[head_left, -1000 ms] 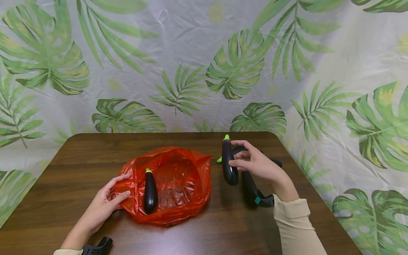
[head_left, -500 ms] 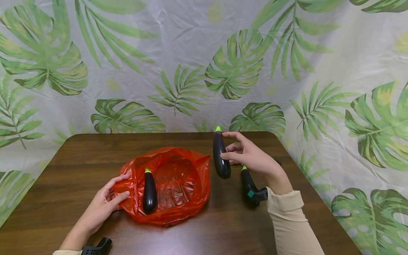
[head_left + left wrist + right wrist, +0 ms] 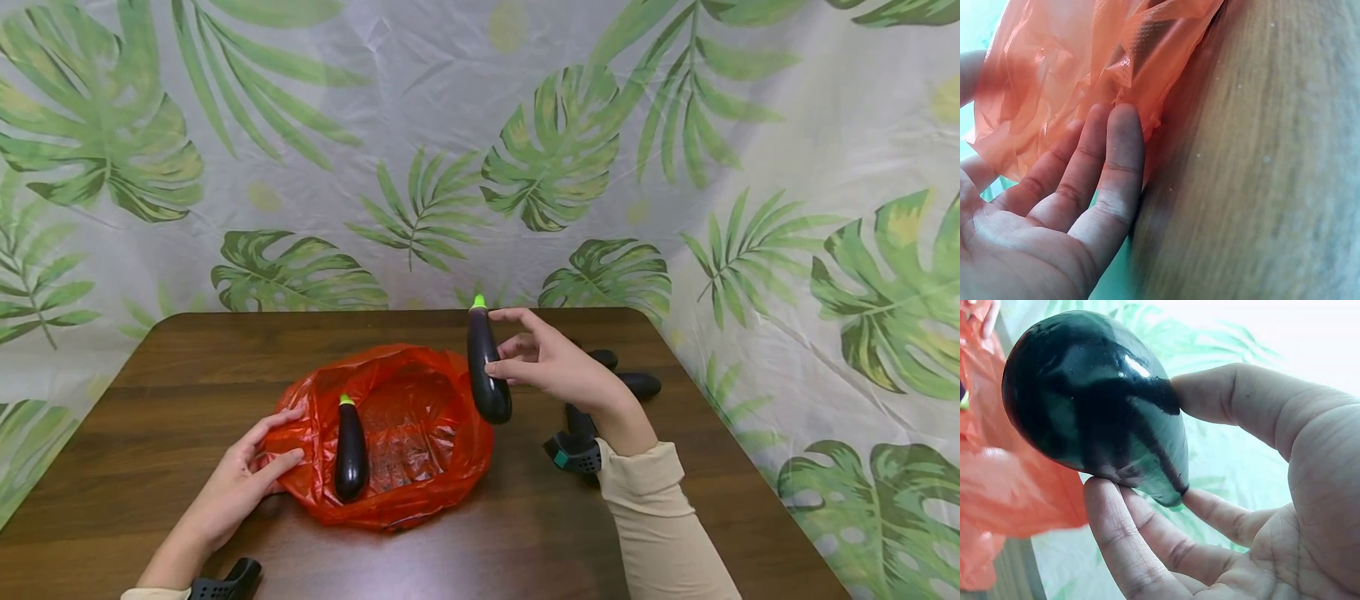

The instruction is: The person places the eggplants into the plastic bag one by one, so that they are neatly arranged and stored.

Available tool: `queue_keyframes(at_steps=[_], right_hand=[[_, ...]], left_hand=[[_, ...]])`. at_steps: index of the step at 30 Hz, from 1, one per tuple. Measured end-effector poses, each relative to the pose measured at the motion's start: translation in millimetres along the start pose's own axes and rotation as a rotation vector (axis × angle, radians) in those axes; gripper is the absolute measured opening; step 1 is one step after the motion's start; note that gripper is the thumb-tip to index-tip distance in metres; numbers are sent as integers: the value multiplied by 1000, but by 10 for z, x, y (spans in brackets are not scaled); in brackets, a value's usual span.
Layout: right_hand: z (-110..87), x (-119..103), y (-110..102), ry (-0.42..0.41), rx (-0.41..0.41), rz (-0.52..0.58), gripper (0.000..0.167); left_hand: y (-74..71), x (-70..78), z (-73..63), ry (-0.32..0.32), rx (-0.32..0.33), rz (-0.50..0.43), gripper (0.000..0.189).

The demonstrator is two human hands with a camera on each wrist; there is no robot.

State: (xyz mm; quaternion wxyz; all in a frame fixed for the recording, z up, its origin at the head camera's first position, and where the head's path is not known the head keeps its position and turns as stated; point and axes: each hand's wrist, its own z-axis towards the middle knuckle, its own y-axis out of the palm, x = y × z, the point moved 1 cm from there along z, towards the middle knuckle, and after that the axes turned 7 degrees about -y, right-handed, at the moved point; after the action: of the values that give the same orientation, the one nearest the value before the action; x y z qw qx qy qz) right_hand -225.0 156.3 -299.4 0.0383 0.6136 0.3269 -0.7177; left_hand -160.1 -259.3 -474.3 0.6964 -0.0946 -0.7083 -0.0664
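A red plastic bag [image 3: 435,492] lies spread with its mouth facing up on the table, and one dark eggplant [image 3: 351,454] with a green stem is inside at its left. My left hand [image 3: 236,479] holds the bag's left side; in the left wrist view, its fingers [image 3: 1124,150] lie against the thin plastic. Just over the bag's right rim, my right hand [image 3: 555,358] grips a second eggplant [image 3: 486,367] between thumb and fingers, stem up. The right wrist view shows this eggplant's glossy round end [image 3: 1079,394] close up.
More eggplants [image 3: 640,385] lie on the table's right side, partly hidden behind the right hand and wrist. Brown wood tabletop [image 3: 187,367] surrounds the bag. A leaf-patterned cloth [image 3: 435,100] hangs behind the table.
My right hand has carried its eggplant leftward from beside the other eggplants to the bag's right rim. My left hand and the bag have stayed in place.
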Motion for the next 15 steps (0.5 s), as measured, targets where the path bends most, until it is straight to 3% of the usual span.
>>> queue_keyframes(at_steps=[15], right_hand=[[271, -98, 400, -11, -70, -42, 71]], left_hand=[[1, 5, -1, 20, -5, -5, 52]])
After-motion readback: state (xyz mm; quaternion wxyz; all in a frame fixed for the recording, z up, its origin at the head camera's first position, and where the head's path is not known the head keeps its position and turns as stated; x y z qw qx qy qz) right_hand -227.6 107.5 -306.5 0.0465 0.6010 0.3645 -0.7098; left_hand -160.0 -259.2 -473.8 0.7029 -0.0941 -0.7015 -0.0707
